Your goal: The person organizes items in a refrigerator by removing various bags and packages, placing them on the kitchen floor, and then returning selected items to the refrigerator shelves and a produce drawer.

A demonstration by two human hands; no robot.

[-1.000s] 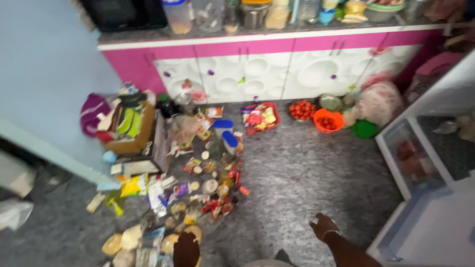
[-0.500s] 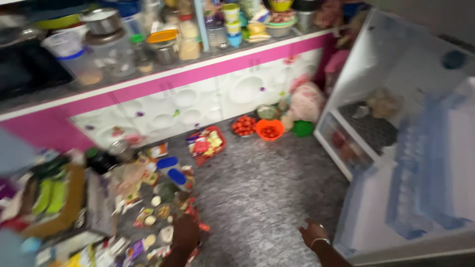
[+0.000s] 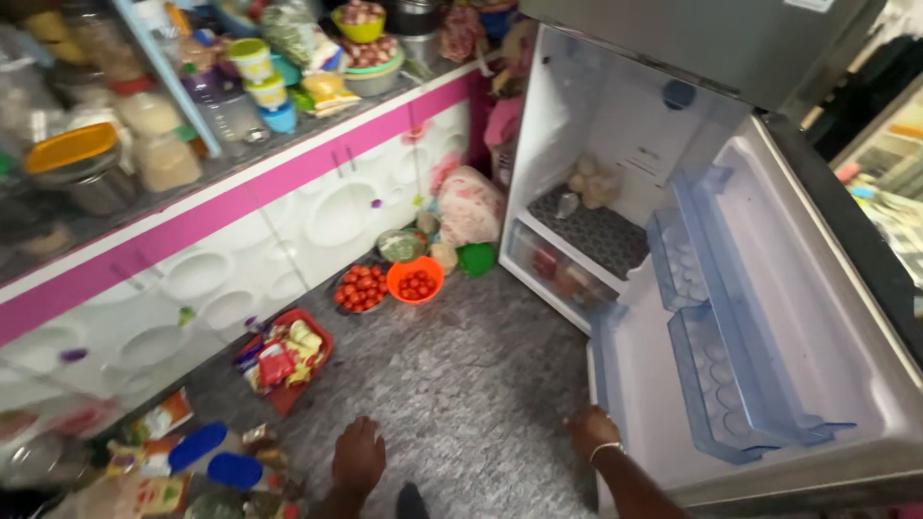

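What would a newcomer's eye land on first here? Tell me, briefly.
First the open fridge on the right, nearly bare inside, with its door swung wide and the right hand at the door's lower edge. Next, the orange bowl of tomatoes on the grey floor, below the pink-banded cabinets.

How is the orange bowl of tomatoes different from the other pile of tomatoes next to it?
The orange bowl is smaller and rounder than the dark tray beside it. The bowl holds fewer tomatoes; the tray holds a wider heap. The bowl's bright orange rim shows clearly, while the tray's edge is mostly hidden under its tomatoes. The bowl sits nearer the open fridge. Both hold red tomatoes and stand on the grey floor by the cabinet.
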